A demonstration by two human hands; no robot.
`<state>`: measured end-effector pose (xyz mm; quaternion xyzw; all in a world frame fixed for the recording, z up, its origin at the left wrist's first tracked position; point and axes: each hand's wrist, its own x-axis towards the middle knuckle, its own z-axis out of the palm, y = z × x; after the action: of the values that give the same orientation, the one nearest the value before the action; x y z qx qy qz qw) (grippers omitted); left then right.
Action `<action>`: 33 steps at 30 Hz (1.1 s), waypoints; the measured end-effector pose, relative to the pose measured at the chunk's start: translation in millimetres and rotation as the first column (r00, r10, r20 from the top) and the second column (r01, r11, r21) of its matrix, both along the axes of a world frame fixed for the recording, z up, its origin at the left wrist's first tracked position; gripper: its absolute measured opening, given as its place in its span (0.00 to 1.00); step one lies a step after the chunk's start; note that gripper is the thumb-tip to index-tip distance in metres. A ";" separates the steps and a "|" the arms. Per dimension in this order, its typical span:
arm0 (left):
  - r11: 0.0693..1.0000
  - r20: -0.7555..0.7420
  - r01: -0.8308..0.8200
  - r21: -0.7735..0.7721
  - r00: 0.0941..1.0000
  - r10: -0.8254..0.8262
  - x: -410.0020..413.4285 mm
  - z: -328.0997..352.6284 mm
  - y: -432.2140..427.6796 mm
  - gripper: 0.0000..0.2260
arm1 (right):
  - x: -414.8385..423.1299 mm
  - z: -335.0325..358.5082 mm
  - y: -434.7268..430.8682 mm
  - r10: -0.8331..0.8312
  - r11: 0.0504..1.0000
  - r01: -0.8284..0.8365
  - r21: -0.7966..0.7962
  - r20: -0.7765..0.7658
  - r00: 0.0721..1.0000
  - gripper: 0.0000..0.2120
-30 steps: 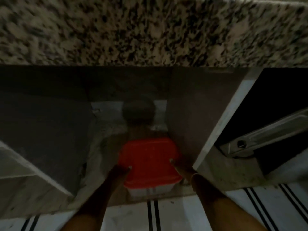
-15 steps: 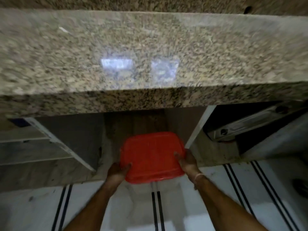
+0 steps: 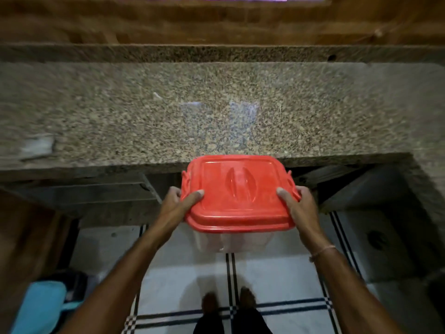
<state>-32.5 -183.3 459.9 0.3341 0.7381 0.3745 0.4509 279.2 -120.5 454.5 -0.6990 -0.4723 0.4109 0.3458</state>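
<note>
A clear plastic container with a red lid (image 3: pixel 237 191) hangs in the air in front of the speckled granite counter (image 3: pixel 216 112), its far edge level with the counter's front lip. My left hand (image 3: pixel 179 201) grips its left side, thumb on top of the lid. My right hand (image 3: pixel 295 201) grips the right side the same way, by the side clip. The lid is on, with a raised oval handle in its middle. The container's contents are too blurred to tell.
Under the counter are dark open shelves (image 3: pixel 108 194) with stone dividers. A pale object (image 3: pixel 36 145) lies on the counter's left. The tiled floor (image 3: pixel 183 273) has dark stripes, and my feet stand on it. A blue cloth (image 3: pixel 41 307) lies at lower left. The counter turns a corner at right.
Both hands have lifted the container out of the low shelf compartment and up to counter height. The view has risen from under the counter to above it.
</note>
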 end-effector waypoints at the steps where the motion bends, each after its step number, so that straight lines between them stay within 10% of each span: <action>1: 0.999 0.005 0.015 0.034 1.000 -0.015 -5.1 22.0 -0.8 0.30 | -0.4 22.2 0.6 -0.007 1.000 0.007 0.021 -0.004 1.000 0.20; 10: 0.941 -0.010 0.112 0.320 0.993 -0.115 -40.7 146.7 69.6 0.29 | -31.9 140.2 65.7 0.023 0.970 -0.005 0.244 -0.073 0.997 0.26; 15: 0.920 -0.034 0.091 0.381 0.996 -0.085 -38.8 171.7 130.5 0.11 | -46.1 170.8 133.0 0.125 0.955 -0.084 0.285 -0.129 0.984 0.27; 33: 0.979 -0.113 -0.077 0.188 0.989 0.100 -78.0 122.5 352.4 0.25 | -86.5 132.5 379.5 0.228 0.967 -0.222 0.124 -0.035 0.973 0.32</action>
<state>-110.5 169.0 582.4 0.3632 0.7409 0.4393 0.3552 192.7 259.0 587.0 -0.6087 -0.5635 0.4356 0.3496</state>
